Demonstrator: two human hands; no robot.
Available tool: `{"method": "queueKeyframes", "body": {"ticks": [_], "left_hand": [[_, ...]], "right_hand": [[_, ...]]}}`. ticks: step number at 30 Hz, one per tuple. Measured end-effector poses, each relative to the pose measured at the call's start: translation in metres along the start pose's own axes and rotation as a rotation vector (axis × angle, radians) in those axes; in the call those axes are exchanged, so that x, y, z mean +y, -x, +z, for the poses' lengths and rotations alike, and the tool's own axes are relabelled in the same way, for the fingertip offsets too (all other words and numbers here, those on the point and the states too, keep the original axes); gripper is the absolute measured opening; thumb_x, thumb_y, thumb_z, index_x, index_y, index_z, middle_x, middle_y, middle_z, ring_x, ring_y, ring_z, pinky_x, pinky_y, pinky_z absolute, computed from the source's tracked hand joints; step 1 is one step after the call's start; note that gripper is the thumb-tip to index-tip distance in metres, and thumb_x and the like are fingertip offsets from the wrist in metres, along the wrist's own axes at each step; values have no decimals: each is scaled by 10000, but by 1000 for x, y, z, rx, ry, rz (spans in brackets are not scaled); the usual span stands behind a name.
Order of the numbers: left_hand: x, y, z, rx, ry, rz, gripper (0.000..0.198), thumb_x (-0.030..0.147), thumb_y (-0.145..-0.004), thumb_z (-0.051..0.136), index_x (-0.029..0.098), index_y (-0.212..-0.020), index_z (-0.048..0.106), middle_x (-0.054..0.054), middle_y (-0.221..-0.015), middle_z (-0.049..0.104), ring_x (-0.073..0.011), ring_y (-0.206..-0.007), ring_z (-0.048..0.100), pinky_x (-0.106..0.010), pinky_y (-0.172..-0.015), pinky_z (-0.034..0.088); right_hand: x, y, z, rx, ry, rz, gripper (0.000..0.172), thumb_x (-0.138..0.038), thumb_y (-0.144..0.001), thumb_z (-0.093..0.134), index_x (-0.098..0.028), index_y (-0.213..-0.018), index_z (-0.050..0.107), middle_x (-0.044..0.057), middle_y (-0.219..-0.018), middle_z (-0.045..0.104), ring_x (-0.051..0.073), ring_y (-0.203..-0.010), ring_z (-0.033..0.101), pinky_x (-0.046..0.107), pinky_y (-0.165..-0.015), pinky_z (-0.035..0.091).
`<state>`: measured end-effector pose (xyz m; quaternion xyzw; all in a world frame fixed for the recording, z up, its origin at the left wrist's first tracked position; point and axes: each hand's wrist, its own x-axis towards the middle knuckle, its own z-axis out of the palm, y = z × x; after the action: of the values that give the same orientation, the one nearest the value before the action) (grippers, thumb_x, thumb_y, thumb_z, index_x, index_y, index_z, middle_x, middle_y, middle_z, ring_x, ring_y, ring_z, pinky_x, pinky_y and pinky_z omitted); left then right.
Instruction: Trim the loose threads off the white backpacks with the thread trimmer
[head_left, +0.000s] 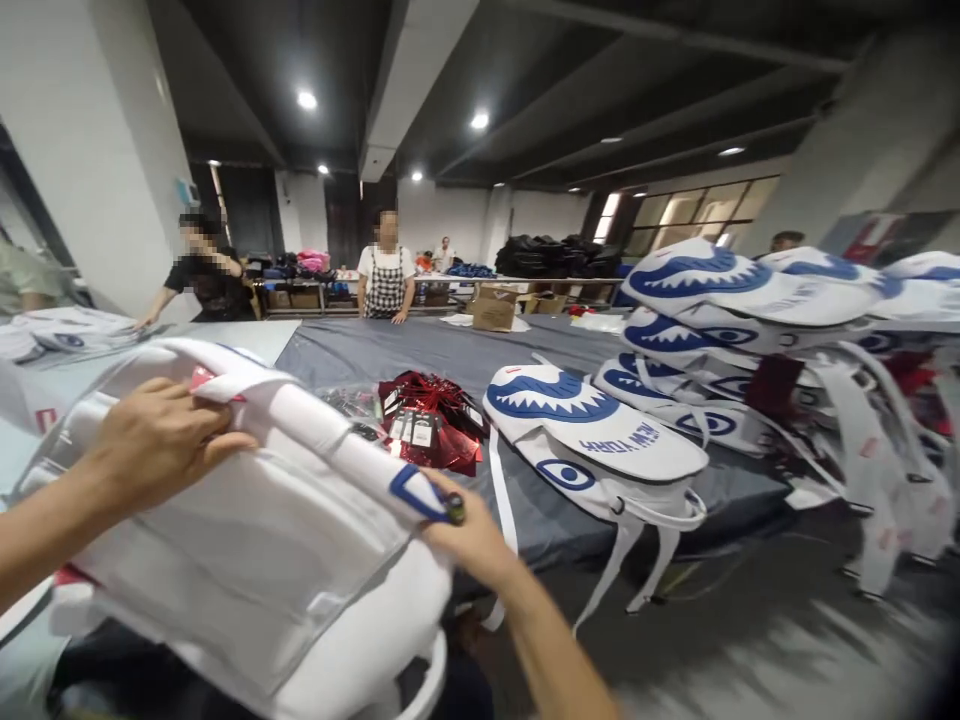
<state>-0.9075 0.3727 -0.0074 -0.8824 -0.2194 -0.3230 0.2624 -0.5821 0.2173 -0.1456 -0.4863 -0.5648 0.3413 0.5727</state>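
A white backpack (247, 560) gapes open in front of me, its pale lining showing. My left hand (169, 430) is closed at its upper edge, with the fingers curled beside a small red piece (204, 380). On the far edge, near a blue triangular patch (418, 492), my right hand (476, 535) grips the same backpack. A small dark round-ended object (455, 508) shows at the right thumb and fingers; its kind is unclear. Just right of that hand lies a finished-looking white backpack (637, 445) with blue teeth, an eye and "NEW YORK" lettering.
Shiny red tags (435, 420) lie heaped on the grey-covered table (345, 350). Stacked white-and-blue backpacks (697, 285) rise at the right, straps hanging over the edge. Across the table are a cardboard box (495, 307), a person in a checkered apron (386, 275) and another person (210, 275).
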Motion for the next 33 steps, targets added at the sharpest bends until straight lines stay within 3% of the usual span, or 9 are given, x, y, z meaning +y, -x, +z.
{"method": "queueKeyframes", "body": {"ticks": [3, 6, 9, 12, 15, 19, 27, 30, 33], "left_hand": [[45, 11, 1, -80, -119, 22, 585, 623, -949, 414, 212, -584, 612, -14, -521, 522, -189, -561, 459, -360, -666, 341], [78, 40, 50, -331, 104, 69, 370, 478, -926, 573, 191, -716, 673, -32, -681, 637, -199, -696, 552, -345, -689, 364], [91, 66, 104, -517, 234, 63, 164, 320, -847, 705, 172, -918, 695, -76, -947, 674, -232, -921, 573, -360, -794, 385], [91, 69, 128, -559, 254, 48, 230, 347, -832, 720, 165, -969, 686, -89, -1018, 657, -262, -987, 540, -390, -829, 373], [88, 59, 130, -517, 277, 89, 270, 429, -848, 693, 164, -899, 685, -81, -965, 651, -261, -978, 519, -403, -836, 364], [75, 58, 123, -458, 251, 119, 387, 542, -867, 631, 162, -823, 691, -95, -938, 634, -256, -964, 511, -407, -870, 370], [16, 77, 81, -491, 210, 48, 322, 482, -927, 567, 204, -855, 714, -73, -1211, 645, -280, -1156, 517, -471, -1008, 322], [31, 52, 92, -440, 299, 27, 242, 315, -976, 495, 230, -1013, 719, -71, -1170, 672, -247, -1123, 554, -440, -977, 364], [53, 26, 127, -450, 410, 164, 241, 224, -950, 514, 264, -1074, 717, -74, -1331, 608, -254, -1255, 506, -410, -1007, 383]], "right_hand": [[-13, 2, -53, -126, 198, 99, 589, -168, -681, 630, -197, -1269, 637, 32, -1110, 710, 237, -1022, 653, 361, -913, 517], [24, 14, -70, -4, 605, 293, 484, -172, -716, 642, -166, -1199, 680, 80, -1067, 726, 263, -1005, 669, 377, -902, 517], [68, 33, -53, 159, 962, 453, 383, -126, -748, 605, -131, -1119, 700, 157, -1010, 719, 309, -929, 682, 424, -834, 520], [75, 35, -9, 198, 1002, 91, 331, -142, -855, 511, -167, -1146, 668, 138, -1067, 698, 266, -957, 671, 377, -842, 513], [59, 6, 49, -12, 831, -346, 305, -166, -941, 434, -164, -1168, 638, 126, -1139, 674, 223, -1060, 639, 316, -877, 505], [61, -45, 103, -223, 867, -340, 253, -148, -919, 500, -160, -1117, 656, 111, -1017, 677, 237, -923, 646, 315, -747, 504], [106, -61, 97, -217, 717, -329, 233, -276, -990, 439, -218, -1009, 664, 62, -898, 641, 204, -795, 582, 310, -720, 471], [103, -62, 101, -186, 734, -335, 257, -221, -972, 418, -200, -1031, 667, 80, -930, 626, 208, -809, 571, 307, -717, 466], [95, -58, 103, -155, 769, -399, 249, -122, -912, 421, -177, -935, 662, 88, -885, 631, 218, -797, 577, 307, -681, 476]]}}
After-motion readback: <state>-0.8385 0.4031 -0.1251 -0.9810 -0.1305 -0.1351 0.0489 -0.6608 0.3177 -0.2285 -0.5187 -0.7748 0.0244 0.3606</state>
